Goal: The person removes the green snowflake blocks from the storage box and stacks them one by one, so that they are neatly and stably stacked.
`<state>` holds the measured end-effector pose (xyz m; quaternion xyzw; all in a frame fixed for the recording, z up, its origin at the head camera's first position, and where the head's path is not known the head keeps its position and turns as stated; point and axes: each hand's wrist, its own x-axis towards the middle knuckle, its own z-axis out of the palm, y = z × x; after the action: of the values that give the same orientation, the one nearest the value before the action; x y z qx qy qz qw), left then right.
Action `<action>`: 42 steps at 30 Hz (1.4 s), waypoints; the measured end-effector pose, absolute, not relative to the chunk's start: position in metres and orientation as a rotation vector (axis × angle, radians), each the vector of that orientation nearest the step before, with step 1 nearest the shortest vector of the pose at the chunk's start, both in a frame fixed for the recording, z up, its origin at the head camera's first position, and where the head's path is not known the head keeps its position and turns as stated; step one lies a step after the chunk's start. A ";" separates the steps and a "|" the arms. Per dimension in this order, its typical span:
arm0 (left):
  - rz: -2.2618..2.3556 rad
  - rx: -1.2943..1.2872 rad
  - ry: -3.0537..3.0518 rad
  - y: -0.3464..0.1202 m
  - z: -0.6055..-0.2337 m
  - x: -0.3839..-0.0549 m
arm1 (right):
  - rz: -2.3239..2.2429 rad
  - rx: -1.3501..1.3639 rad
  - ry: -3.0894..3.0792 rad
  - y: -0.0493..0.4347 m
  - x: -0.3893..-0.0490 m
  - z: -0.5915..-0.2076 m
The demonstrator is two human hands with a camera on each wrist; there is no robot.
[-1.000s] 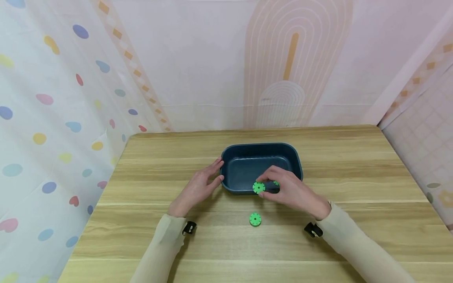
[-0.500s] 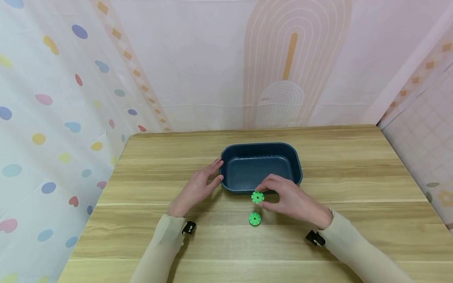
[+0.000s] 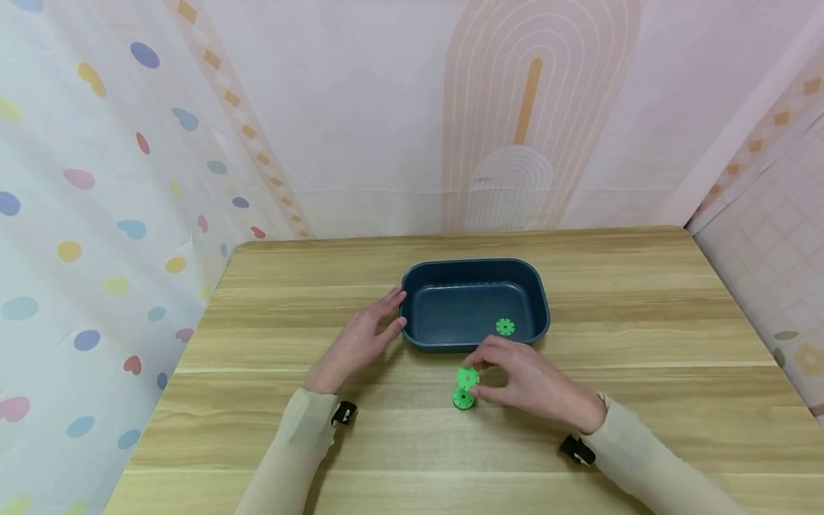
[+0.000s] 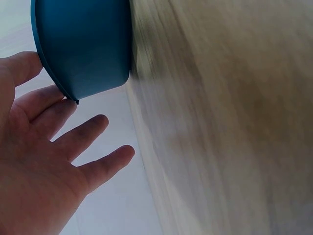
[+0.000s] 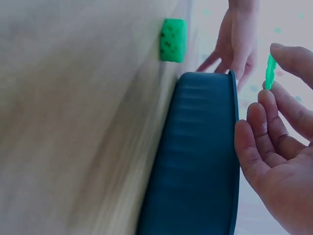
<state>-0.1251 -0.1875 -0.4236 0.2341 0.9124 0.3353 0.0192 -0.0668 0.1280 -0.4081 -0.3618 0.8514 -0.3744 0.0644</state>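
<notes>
My right hand (image 3: pixel 531 379) pinches a green notched disc (image 3: pixel 468 377) between thumb and finger. It holds the disc just above a short stack of green discs (image 3: pixel 463 399) on the table; in the right wrist view the stack (image 5: pixel 173 40) stands upright, apart from the held disc (image 5: pixel 270 72). One more green disc (image 3: pixel 505 327) lies inside the dark blue tray (image 3: pixel 444 348), near its front right corner. With fingers spread and fairly straight, my left hand (image 3: pixel 357 345) touches the tray's left end. In the left wrist view, the fingertips (image 4: pixel 58 108) meet the rim.
The tray stands toward the back of a wood-grain table (image 3: pixel 309 275). Behind the table hangs a pale patterned curtain (image 3: pixel 360 121). Black wrist bands sit at both sleeves.
My right hand has moved back from over the tray toward the stack, still holding its disc. The disc inside the tray has come into full view. My left hand stays put.
</notes>
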 end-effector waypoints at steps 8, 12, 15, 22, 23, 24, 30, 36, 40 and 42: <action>1.036 0.716 2.828 -0.188 -0.423 -0.125 | -1.107 -1.035 2.510 0.127 -0.063 -0.414; 1.034 0.720 2.826 -0.188 -0.423 -0.125 | -1.097 -1.064 2.498 0.125 -0.063 -0.418; 1.035 0.721 2.824 -0.188 -0.423 -0.125 | -1.079 -1.098 2.501 0.124 -0.062 -0.422; 1.023 0.698 2.828 -0.187 -0.423 -0.124 | -1.021 -1.089 2.501 0.122 -0.062 -0.427; 1.023 0.695 2.827 -0.187 -0.422 -0.124 | -1.011 -1.080 2.501 0.122 -0.063 -0.427; 1.023 0.694 2.826 -0.187 -0.422 -0.124 | -1.002 -1.079 2.501 0.122 -0.063 -0.427; 1.031 0.689 2.818 -0.187 -0.423 -0.124 | -0.957 -1.088 2.508 0.120 -0.065 -0.427; 1.028 0.690 2.820 -0.187 -0.423 -0.124 | -0.913 -1.107 2.498 0.117 -0.067 -0.428; 1.024 0.694 2.824 -0.187 -0.423 -0.124 | -0.889 -1.111 2.494 0.116 -0.068 -0.429; 1.023 0.695 2.825 -0.187 -0.423 -0.125 | -0.880 -1.117 2.495 0.116 -0.069 -0.429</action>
<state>-0.1245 -0.1870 -0.4226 0.2253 0.9157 0.3315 0.0288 -0.0690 0.1155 -0.4295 -0.3854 0.8609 -0.3038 0.1345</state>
